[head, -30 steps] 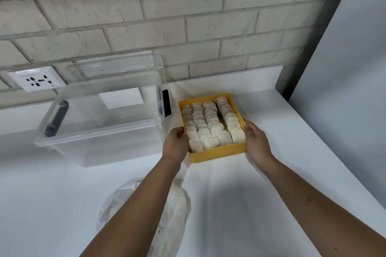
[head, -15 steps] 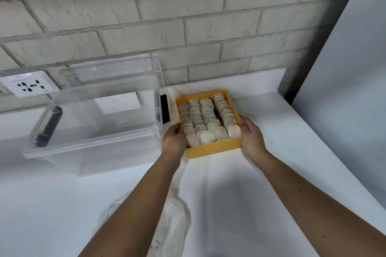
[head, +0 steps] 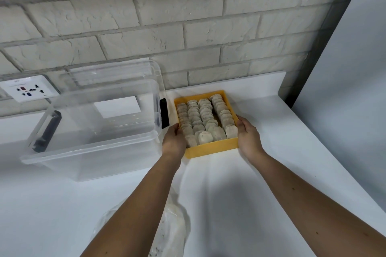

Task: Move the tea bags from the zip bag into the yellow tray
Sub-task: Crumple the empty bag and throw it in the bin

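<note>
We see the tray [head: 211, 148] at the back of the counter [head: 261, 204], packed with tea bags [head: 205, 119] standing in four rows. The left hand [head: 174, 142] grips the tray's near left corner and the right hand [head: 249, 141] its near right corner, fingers curled on the side walls. We cannot tell whether the tray is lifted or resting.

The tray's left wall is just beside the bin [head: 94, 131], close to its black latch [head: 164, 112]. The far rim is near the raised back edge under the brick wall [head: 188, 27].

To the right is bare counter, up to the slanting edge along the grey panel [head: 344, 89]. There is also bare counter in front of the tray, between the forearms.

The zip bag [head: 174, 227] lies crumpled at the near edge, partly under the left forearm and well apart from the tray. A socket [head: 29, 91] sits on the wall at far left.
</note>
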The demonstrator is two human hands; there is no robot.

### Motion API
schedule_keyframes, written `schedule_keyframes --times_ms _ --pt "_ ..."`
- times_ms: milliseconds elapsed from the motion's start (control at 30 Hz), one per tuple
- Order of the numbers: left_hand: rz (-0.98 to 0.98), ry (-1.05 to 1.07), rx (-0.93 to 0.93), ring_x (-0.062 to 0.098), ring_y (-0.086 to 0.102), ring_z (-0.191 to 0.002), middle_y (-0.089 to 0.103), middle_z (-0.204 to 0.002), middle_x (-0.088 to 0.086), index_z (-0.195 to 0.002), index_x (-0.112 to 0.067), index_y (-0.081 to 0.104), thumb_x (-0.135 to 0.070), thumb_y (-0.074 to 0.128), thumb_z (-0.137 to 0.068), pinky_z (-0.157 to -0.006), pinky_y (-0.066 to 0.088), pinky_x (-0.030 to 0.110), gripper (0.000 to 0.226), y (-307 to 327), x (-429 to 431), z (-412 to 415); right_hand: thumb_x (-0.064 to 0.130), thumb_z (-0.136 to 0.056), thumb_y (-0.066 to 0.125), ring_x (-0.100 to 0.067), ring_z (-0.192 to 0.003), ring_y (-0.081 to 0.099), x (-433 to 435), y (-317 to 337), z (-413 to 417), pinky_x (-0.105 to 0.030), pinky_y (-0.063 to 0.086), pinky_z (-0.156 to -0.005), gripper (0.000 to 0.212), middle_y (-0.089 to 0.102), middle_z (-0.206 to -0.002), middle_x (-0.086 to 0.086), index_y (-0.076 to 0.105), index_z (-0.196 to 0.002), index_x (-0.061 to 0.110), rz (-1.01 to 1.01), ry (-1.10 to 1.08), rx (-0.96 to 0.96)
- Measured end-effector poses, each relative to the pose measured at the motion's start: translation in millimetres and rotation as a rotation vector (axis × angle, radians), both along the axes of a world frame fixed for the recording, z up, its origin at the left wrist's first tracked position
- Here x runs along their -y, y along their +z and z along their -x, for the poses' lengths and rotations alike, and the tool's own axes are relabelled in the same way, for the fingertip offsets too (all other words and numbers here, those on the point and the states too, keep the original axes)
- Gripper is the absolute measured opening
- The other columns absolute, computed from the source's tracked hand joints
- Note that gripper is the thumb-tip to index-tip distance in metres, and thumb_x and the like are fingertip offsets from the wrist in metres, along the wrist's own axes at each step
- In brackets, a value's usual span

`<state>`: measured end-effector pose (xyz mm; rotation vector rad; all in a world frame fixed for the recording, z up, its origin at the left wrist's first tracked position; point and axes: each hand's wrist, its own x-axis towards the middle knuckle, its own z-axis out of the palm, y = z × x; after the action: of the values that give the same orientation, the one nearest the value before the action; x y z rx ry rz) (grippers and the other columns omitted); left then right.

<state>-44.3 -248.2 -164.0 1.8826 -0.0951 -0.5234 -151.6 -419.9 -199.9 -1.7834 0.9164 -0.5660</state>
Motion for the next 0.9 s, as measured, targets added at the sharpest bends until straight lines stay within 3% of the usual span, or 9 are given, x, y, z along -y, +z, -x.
schedule_keyframes --times_ms 200,333,400,467,567,667,733,800,900 --pt "0.010 0.047 -0.050 0.022 0.054 -0.110 0.052 -0.144 0.005 -0.149 -0.021 0.040 -0.024 0.036 -0.105 -0.087 0.044 0.030 0.045 10 0 7 0.034 -0.104 0.037 -0.024 -0.129 0.049 -4 5 6 -0.038 0.040 -0.107 0.041 0.053 -0.141 -0.002 0.046 -0.142 0.023 0.025 0.018 -0.031" --pt "-0.044 -0.090 -0.031 0.026 0.039 -0.139 0.034 -0.158 0.004 -0.156 -0.019 0.024 -0.032 0.046 -0.102 -0.100 0.035 0.032 0.060 32 -19 30 0.030 -0.097 0.055 -0.022 -0.144 0.029 -30 14 18 -0.042 0.029 -0.115 0.054 0.032 -0.156 -0.003 0.038 -0.147 0.018 0.310 -0.051 -0.072" --pt "-0.057 -0.211 0.013 0.023 0.039 -0.141 0.039 -0.156 0.000 -0.154 -0.022 0.033 -0.035 0.054 -0.099 -0.105 0.033 0.029 0.060 49 -41 42 0.024 -0.092 0.062 -0.022 -0.144 0.028 -49 24 29 -0.042 0.030 -0.114 0.054 0.034 -0.155 -0.005 0.045 -0.143 0.016 0.416 -0.034 -0.026" --pt "-0.058 -0.350 0.065 0.016 0.051 -0.130 0.055 -0.142 -0.007 -0.139 -0.029 0.055 -0.036 0.060 -0.095 -0.110 0.038 0.031 0.045 65 -69 51 0.020 -0.088 0.067 -0.021 -0.137 0.037 -71 30 40 -0.042 0.039 -0.107 0.046 0.045 -0.145 -0.003 0.056 -0.133 0.017 0.461 0.023 0.051" --pt "-0.118 -0.401 0.203 0.001 0.060 -0.106 0.066 -0.121 -0.013 -0.123 -0.033 0.067 -0.036 0.059 -0.097 -0.091 0.047 0.024 0.028 79 -126 69 0.021 -0.089 0.067 -0.012 -0.121 0.049 -113 42 61 -0.028 0.045 -0.092 0.033 0.057 -0.128 0.008 0.062 -0.122 0.023 0.309 0.170 0.100" --pt "-0.374 -0.338 0.363 0.009 0.056 -0.114 0.058 -0.135 -0.008 -0.132 -0.030 0.060 -0.044 0.053 -0.098 -0.094 0.043 0.027 0.036 73 -176 78 0.026 -0.090 0.066 -0.010 -0.103 0.059 -149 46 75 -0.007 0.042 -0.073 0.024 0.065 -0.113 0.009 0.067 -0.114 0.024 -0.005 0.312 0.045" --pt "-0.596 -0.316 0.350 0.020 0.052 -0.126 0.052 -0.143 0.000 -0.140 -0.027 0.051 -0.057 0.051 -0.094 -0.103 0.039 0.035 0.055 60 -205 80 0.032 -0.086 0.071 -0.014 -0.096 0.065 -171 44 80 -0.012 0.050 -0.073 0.029 0.069 -0.104 0.003 0.067 -0.114 0.025 -0.187 0.419 -0.007" --pt "-0.767 -0.362 0.266 0.025 0.051 -0.130 0.053 -0.143 0.004 -0.144 -0.024 0.044 -0.065 0.056 -0.087 -0.103 0.040 0.038 0.070 48 -223 83 0.040 -0.080 0.075 -0.017 -0.096 0.066 -186 37 81 -0.028 0.053 -0.084 0.043 0.067 -0.099 0.003 0.063 -0.120 0.029 -0.204 0.526 -0.134" --pt "-0.861 -0.428 0.350 0.026 0.057 -0.119 0.063 -0.128 0.003 -0.130 -0.023 0.054 -0.049 0.062 -0.091 -0.091 0.047 0.036 0.048 37 -232 92 0.043 -0.080 0.076 -0.011 -0.094 0.062 -204 37 84 -0.025 0.049 -0.081 0.047 0.059 -0.090 0.009 0.062 -0.123 0.030 -0.180 0.625 -0.229"
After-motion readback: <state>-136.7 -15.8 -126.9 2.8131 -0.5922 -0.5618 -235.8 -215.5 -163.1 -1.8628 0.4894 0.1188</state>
